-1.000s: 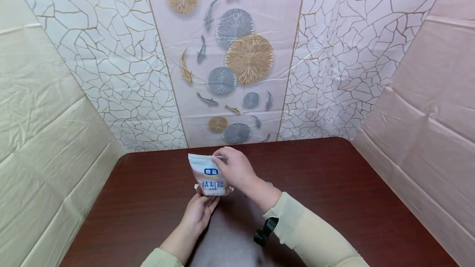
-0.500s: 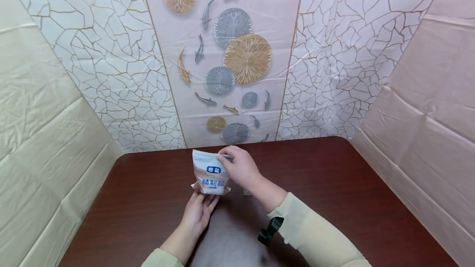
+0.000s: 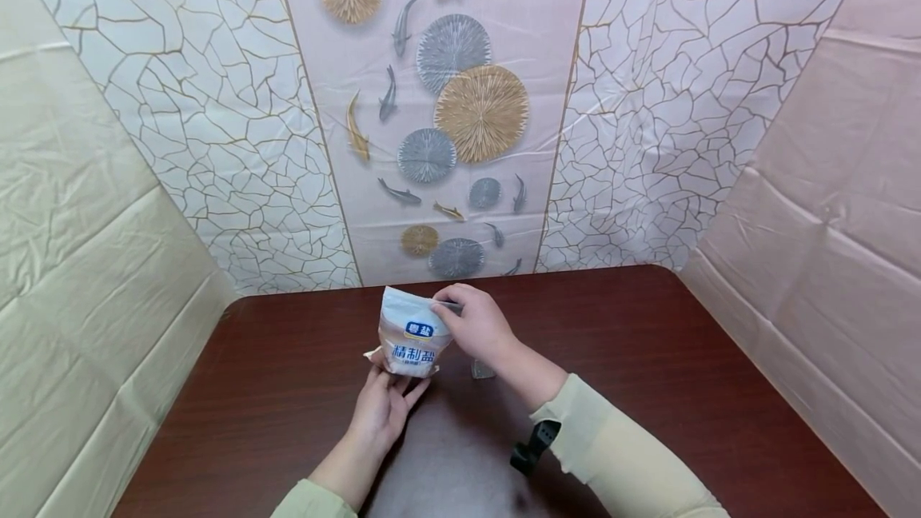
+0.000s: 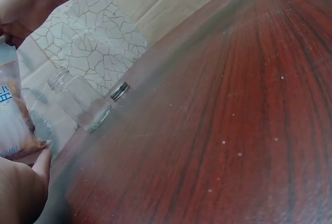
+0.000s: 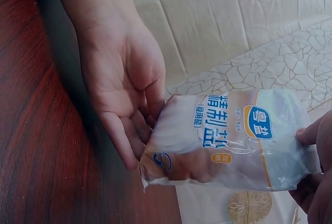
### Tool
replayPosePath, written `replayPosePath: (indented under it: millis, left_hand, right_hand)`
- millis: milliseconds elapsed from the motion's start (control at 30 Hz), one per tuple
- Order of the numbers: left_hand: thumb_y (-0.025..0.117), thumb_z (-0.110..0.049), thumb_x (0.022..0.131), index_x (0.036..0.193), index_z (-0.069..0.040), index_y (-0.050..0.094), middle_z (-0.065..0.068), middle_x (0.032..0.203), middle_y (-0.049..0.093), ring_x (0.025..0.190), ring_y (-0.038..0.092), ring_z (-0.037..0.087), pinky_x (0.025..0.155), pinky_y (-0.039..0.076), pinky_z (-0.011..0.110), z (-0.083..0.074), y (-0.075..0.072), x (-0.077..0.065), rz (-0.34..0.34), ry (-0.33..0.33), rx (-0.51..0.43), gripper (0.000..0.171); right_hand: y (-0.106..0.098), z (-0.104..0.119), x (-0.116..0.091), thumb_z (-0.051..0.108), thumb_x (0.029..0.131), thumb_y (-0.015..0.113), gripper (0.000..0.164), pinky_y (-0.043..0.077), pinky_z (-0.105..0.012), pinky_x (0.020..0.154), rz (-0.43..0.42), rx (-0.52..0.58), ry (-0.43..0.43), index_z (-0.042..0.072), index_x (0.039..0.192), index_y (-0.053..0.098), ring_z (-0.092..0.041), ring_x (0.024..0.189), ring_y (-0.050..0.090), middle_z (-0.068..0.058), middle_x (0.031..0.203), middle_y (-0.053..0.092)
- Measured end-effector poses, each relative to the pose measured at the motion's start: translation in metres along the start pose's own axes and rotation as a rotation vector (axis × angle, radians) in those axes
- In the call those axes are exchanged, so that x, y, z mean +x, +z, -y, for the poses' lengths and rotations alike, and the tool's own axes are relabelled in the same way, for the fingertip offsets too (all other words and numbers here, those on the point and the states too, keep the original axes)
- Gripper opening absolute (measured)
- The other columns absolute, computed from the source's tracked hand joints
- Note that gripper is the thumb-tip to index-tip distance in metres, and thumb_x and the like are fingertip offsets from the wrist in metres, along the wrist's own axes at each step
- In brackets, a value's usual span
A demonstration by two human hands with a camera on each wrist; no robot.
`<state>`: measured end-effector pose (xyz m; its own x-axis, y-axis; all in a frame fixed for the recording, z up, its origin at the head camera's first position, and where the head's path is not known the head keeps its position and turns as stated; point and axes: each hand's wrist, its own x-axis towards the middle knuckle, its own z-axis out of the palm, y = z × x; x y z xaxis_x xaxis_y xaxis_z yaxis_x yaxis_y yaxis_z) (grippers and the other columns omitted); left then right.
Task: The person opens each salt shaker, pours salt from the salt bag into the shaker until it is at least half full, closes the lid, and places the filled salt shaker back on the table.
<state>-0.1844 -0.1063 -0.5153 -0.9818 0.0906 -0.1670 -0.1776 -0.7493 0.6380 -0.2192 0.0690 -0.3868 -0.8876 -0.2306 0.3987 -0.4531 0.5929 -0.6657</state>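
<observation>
A plastic bag of salt [image 3: 413, 342], pale blue at the top with blue lettering, is held tilted above the table. At its upper right corner my right hand [image 3: 475, 322] pinches the top edge between thumb and fingers. My left hand [image 3: 384, 406] supports the bottom from below, palm up with the fingers loosely extended, as the right wrist view shows with the left palm [image 5: 122, 73] beside the bag's lower end [image 5: 161, 146]. Beyond the bag, a clear glass jar [image 4: 80, 102] without a lid on it stands upright; in the head view, the right hand and forearm hide most of it.
A small silvery lid [image 4: 120, 91] lies on the table close to the jar. The dark red wooden table [image 3: 288, 406] ends at a patterned cloth backdrop [image 3: 446, 206], with plain cloth walls on both sides. A black wrist camera [image 3: 534, 448] hangs beneath the right sleeve.
The top of the salt bag has shifted right and slightly up with my right hand, tilting the bag. The left hand has barely moved. More of the jar's base shows beside the right wrist.
</observation>
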Motion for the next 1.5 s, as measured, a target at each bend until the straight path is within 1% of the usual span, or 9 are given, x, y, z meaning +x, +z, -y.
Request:
replayPosePath:
  millis: [100,267,367,500,700,767,933,1100,1500]
  left_hand:
    - [0.026,-0.003,0.105,0.143,-0.019,0.029,0.009,0.138,0.049,0.124,0.053,0.025,0.109,0.029,0.062,-0.002,0.002,-0.001,0.013,0.001,-0.001,0.042]
    - [0.029,-0.004,0.105,0.134,-0.023,0.036,0.006,0.132,0.054,0.123,0.052,0.025,0.107,0.029,0.065,-0.004,0.004,-0.002,0.019,0.015,0.0,0.036]
    - [0.028,-0.004,0.105,0.132,-0.024,0.037,0.007,0.135,0.05,0.123,0.05,0.025,0.106,0.029,0.066,-0.004,0.005,-0.003,0.03,0.029,0.008,0.035]
    - [0.027,-0.005,0.105,0.132,-0.024,0.037,0.011,0.14,0.043,0.122,0.05,0.026,0.105,0.031,0.066,-0.004,0.006,-0.002,0.017,0.035,0.001,0.035]
    - [0.027,-0.006,0.106,0.13,-0.023,0.037,0.011,0.138,0.044,0.121,0.051,0.026,0.105,0.032,0.064,-0.005,0.008,-0.002,-0.006,0.039,0.004,0.03]
    - [0.028,-0.007,0.106,0.127,-0.023,0.038,0.009,0.135,0.047,0.119,0.053,0.025,0.106,0.033,0.064,-0.005,0.009,-0.002,-0.014,0.042,0.004,0.028]
    - [0.031,-0.007,0.106,0.121,-0.023,0.041,0.006,0.13,0.052,0.117,0.054,0.024,0.106,0.032,0.063,-0.007,0.011,0.0,-0.017,0.05,-0.004,0.024]
    - [0.032,-0.008,0.106,0.116,-0.024,0.044,0.006,0.13,0.051,0.118,0.053,0.024,0.106,0.031,0.064,-0.008,0.013,0.002,-0.017,0.052,-0.007,0.022]
    - [0.032,-0.01,0.107,0.112,-0.022,0.044,0.008,0.131,0.048,0.12,0.051,0.025,0.106,0.03,0.066,-0.01,0.017,0.005,-0.038,0.072,-0.01,0.018]
  right_hand:
    - [-0.002,-0.001,-0.001,0.023,0.095,0.068,0.009,0.052,-0.035,0.08,0.006,-0.007,0.008,0.016,0.1,0.072,-0.012,0.091,0.062,0.004,0.1,0.067]
    - [-0.006,-0.005,-0.002,0.023,0.095,0.069,0.008,0.052,-0.033,0.079,0.009,-0.015,0.025,0.017,0.099,0.072,-0.011,0.09,0.061,0.005,0.098,0.066]
    - [-0.009,-0.007,-0.002,0.021,0.095,0.069,0.007,0.052,-0.033,0.078,0.016,-0.02,0.023,0.017,0.098,0.072,-0.011,0.089,0.061,0.005,0.097,0.066]
    - [-0.013,-0.01,-0.003,0.02,0.095,0.068,0.006,0.051,-0.033,0.077,0.031,-0.025,0.012,0.017,0.098,0.072,-0.011,0.088,0.06,0.006,0.096,0.066]
    - [-0.019,-0.014,-0.004,0.021,0.096,0.067,0.007,0.051,-0.03,0.066,0.072,0.003,0.039,0.018,0.099,0.072,-0.011,0.077,0.059,0.006,0.095,0.065]
    - [-0.021,-0.015,-0.005,0.021,0.096,0.067,0.007,0.051,-0.029,0.064,0.078,0.004,0.044,0.018,0.1,0.072,-0.01,0.074,0.059,0.006,0.095,0.065]
    - [-0.025,-0.018,-0.004,0.021,0.095,0.069,0.008,0.051,-0.03,0.069,0.072,-0.025,0.028,0.018,0.1,0.074,-0.009,0.08,0.059,0.006,0.097,0.067]
    - [-0.027,-0.022,-0.003,0.02,0.094,0.069,0.008,0.051,-0.031,0.071,0.066,-0.034,0.01,0.016,0.1,0.074,-0.01,0.083,0.059,0.005,0.098,0.068]
    - [-0.03,-0.028,-0.002,0.018,0.094,0.07,0.007,0.051,-0.032,0.073,0.062,-0.047,0.034,0.016,0.1,0.073,-0.012,0.084,0.059,0.004,0.097,0.069]
